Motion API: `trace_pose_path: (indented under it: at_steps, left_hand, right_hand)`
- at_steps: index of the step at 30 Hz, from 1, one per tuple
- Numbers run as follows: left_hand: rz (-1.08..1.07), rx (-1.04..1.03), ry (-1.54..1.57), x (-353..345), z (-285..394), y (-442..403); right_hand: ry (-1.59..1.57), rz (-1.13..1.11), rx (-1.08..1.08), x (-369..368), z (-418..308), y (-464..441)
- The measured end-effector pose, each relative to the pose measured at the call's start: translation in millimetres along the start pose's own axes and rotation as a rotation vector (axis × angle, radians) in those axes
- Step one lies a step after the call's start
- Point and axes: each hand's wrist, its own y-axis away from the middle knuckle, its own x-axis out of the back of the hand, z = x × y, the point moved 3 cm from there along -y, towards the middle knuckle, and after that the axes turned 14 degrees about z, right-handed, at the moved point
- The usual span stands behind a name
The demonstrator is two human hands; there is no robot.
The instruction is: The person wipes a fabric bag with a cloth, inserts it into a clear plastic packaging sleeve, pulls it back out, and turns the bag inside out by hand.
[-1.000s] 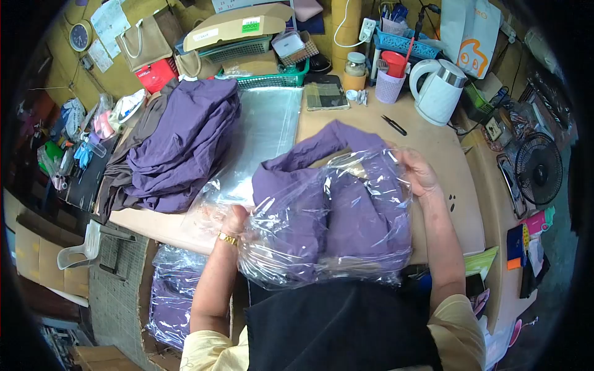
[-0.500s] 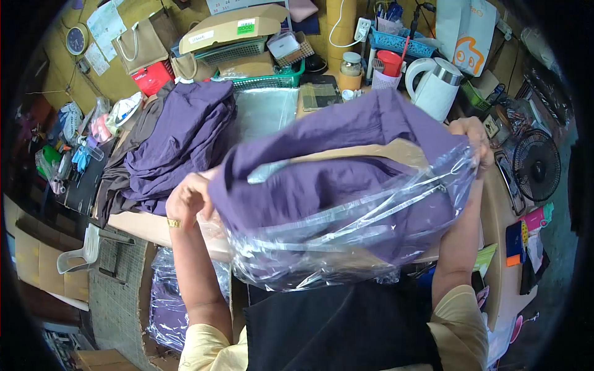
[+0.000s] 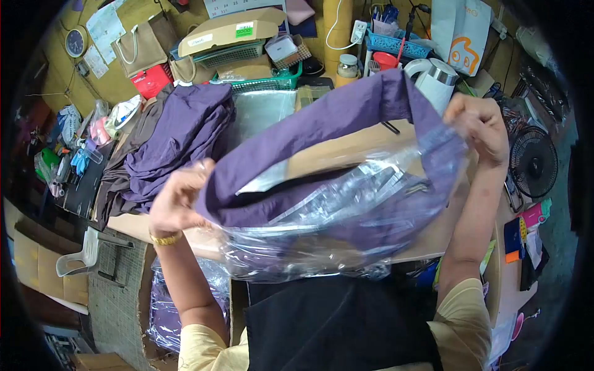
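Note:
A purple garment [image 3: 322,133] is stretched between my two hands, its upper band forming a wide loop. Clear plastic [image 3: 291,247] wraps its lower part and hangs near the black apron. My left hand [image 3: 182,201], with a gold band at the wrist, has its fingers closed on the garment's left edge. On the right, my right hand [image 3: 479,127] is raised higher and pinches the garment's other end with the plastic edge; it is slightly blurred. Left of them lies a pile of purple cloth [image 3: 179,139], beside flat clear plastic sheets [image 3: 263,114].
A cardboard box [image 3: 147,309] with plastic-wrapped purple items [image 3: 179,303] stands at lower left. Behind are a green basket [image 3: 281,80], a jar [image 3: 348,67] and a white kettle [image 3: 433,83]. A black fan [image 3: 535,162] is at the right, a white chair [image 3: 86,253] at the left.
Both hands have risen and spread apart, stretching the garment into a wide loop above the plastic. The garment now hides part of the kettle and most of the tool on the table.

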Motion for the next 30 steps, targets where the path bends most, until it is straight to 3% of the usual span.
trace_pose_path:
  at_steps: [1,2,3,5,6,7,9,10,12,13,14,15,17,18,19,21,23,25,27,28,29,30]
  left_hand:
    - [-0.025,-0.072,-0.168,0.3,20.9,-13.8]
    - [-0.066,-0.086,-0.139,10.8,29.2,-21.9]
    - [-0.105,-0.092,-0.105,22.2,34.9,-27.1]
    - [0.072,-0.066,-0.306,34.8,48.7,-52.8]
    - [0.224,-0.039,-0.487,48.8,50.2,-79.9]
    - [0.377,-0.017,-0.668,62.8,50.5,-112.6]
    - [0.482,-0.495,-1.046,58.1,60.2,-162.3]
    - [0.485,-0.496,-1.044,51.7,67.1,-163.8]
    - [0.489,-0.409,-1.006,39.7,80.5,-168.0]
    - [0.405,-0.352,-0.874,35.6,74.5,-158.4]
    - [0.325,-0.294,-0.742,29.1,66.5,-137.1]
    - [0.241,-0.175,-0.673,12.1,58.3,-104.5]
    - [0.087,0.1,-1.179,-5.9,35.1,-45.8]
    - [-0.044,0.22,-1.418,-0.7,3.0,-15.6]
    - [-0.133,0.573,-1.378,3.9,-33.2,15.5]
    - [-0.091,0.951,-0.917,-7.4,-71.0,64.9]
    - [-0.044,0.986,-0.568,-25.0,-106.3,112.9]
    - [0.438,1.01,0.201,-64.2,-114.2,144.6]
    - [0.523,0.98,0.172,-82.7,-135.4,152.5]
    - [0.65,0.878,0.425,-103.8,-120.6,128.6]
    - [0.652,0.876,0.425,-103.1,-121.1,113.3]
    - [0.67,0.86,0.321,-98.2,-121.4,98.5]
  right_hand:
    - [0.388,0.106,0.008,6.4,-3.2,-4.2]
    - [0.128,0.029,0.186,7.4,-1.5,-5.8]
    - [0.132,0.03,0.185,13.1,-2.6,-8.1]
    - [0.175,0.237,0.174,30.8,-3.0,-12.8]
    - [0.173,0.239,0.169,29.5,0.5,-18.4]
    - [0.227,0.402,0.119,29.2,7.6,-27.6]
    - [0.338,0.717,0.014,33.0,20.7,-41.6]
    - [0.341,0.714,0.015,46.8,31.9,-39.0]
    - [0.93,0.71,-0.117,101.0,71.1,-9.0]
    - [0.91,0.571,-0.321,116.2,91.5,21.1]
    - [0.924,0.295,-0.443,125.9,107.2,53.8]
    - [0.755,0.209,-0.775,98.1,100.7,82.5]
    - [0.659,0.169,-1.026,109.9,116.0,140.3]
    - [0.658,0.172,-1.032,122.3,126.5,157.0]
    - [0.591,0.313,-1.004,137.1,136.0,171.7]
    - [0.526,0.452,-0.978,143.3,153.9,182.8]
    - [0.463,0.745,-0.871,117.5,171.8,166.4]
    - [0.168,0.766,-0.852,91.6,213.5,142.5]
    - [0.151,0.592,-0.926,49.5,247.0,93.4]
    - [0.204,0.472,-0.84,38.9,260.4,61.0]
    - [0.254,0.349,-0.751,26.2,270.9,28.2]
    - [0.266,0.378,-0.574,0.9,236.6,-14.3]
